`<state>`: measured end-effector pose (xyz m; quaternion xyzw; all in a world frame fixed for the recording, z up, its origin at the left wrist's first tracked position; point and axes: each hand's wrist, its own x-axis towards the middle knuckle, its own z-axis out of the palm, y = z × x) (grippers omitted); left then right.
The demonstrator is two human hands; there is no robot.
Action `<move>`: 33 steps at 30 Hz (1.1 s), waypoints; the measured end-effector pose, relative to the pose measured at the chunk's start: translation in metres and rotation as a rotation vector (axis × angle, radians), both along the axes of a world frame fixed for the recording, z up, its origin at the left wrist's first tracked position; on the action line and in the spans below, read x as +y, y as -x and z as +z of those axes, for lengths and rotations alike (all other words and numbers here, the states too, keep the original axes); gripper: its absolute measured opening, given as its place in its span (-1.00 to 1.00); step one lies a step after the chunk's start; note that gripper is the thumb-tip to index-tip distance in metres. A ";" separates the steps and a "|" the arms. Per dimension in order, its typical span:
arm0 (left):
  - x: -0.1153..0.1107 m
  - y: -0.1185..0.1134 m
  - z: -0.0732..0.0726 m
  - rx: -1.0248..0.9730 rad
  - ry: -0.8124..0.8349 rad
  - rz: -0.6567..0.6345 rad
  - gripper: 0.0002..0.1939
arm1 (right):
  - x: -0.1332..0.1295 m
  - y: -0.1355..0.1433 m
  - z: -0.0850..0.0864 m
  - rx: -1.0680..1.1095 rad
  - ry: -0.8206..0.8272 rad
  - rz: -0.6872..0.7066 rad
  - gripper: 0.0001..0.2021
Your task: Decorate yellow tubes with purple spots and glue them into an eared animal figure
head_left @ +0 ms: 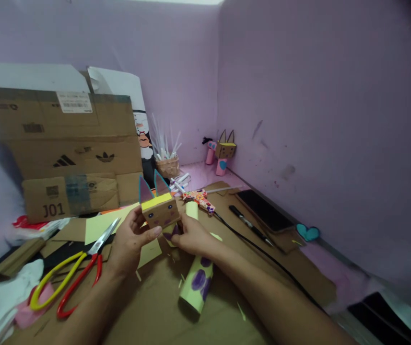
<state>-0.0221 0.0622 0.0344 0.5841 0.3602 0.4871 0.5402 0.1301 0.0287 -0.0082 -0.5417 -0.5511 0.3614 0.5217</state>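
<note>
Near the middle of the head view, a small cardboard animal head (160, 213) has a yellow top, drawn eyes and pink cheeks, and two pointed ears edged in blue. My left hand (131, 237) grips its left side, thumb across the lower front. Just under the head, my right hand (194, 235) is closed on a pale yellow paper piece with a purple mark (170, 233), mostly hidden by the fingers; one finger touches the head's right side. I cannot tell whether piece and head are joined. A yellow-green paper tube with purple spots (198, 285) lies below my right forearm.
Scissors (79, 263) lie open at left. Beyond my right hand are a patterned glue gun (200, 199) with a black cord, a pen (250, 225) and a phone (264, 210). Flattened cardboard (79, 143), a basket of sticks (168, 166) and a finished figure (225, 153) stand behind.
</note>
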 end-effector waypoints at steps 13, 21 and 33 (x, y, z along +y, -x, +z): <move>0.000 0.004 0.010 0.153 -0.026 -0.066 -0.31 | -0.002 -0.002 0.000 0.021 0.012 0.033 -0.70; 0.000 0.006 0.009 0.226 -0.075 -0.099 -0.42 | 0.000 -0.028 0.008 0.205 -0.007 0.136 -0.46; -0.004 -0.002 -0.002 0.256 -0.201 -0.147 -0.15 | -0.003 -0.014 0.033 0.328 -0.195 0.183 -0.40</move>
